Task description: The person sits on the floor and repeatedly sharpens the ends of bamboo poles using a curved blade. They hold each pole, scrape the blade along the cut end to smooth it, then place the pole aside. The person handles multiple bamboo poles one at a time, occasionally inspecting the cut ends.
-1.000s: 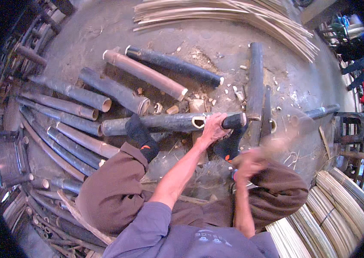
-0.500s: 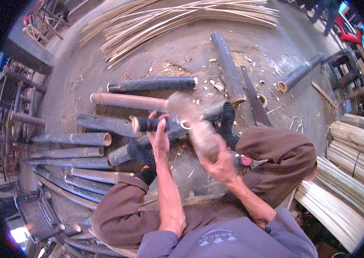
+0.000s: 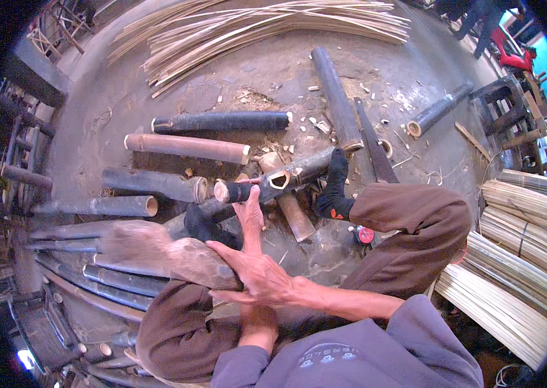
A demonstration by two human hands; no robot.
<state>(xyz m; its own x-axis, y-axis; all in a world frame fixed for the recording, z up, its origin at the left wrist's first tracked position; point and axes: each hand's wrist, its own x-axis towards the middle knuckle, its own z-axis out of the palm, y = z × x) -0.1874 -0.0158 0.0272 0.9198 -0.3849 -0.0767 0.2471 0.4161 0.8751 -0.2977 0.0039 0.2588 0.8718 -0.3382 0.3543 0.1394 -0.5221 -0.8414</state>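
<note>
My left hand grips a chisel by its black-wrapped handle, the wooden butt end facing left. The chisel's blade side points at a jagged hole in a dark bamboo pole; whether the tip touches is unclear. My right hand is closed on a wooden mallet, swung out to the left, its far end smeared by motion. That arm crosses above my left forearm. The pole slants between my black-socked feet and rests over a pale bamboo piece.
More cut bamboo poles lie to the left and ahead. A long saw-like blade lies beyond my right foot. Thin bamboo strips spread at the far side, and bundled strips stack at right. Chips litter the floor.
The mallet and my right hand have swung from beside the hole across to the left, near my left knee. My left hand stays on the chisel, shifted slightly right.
</note>
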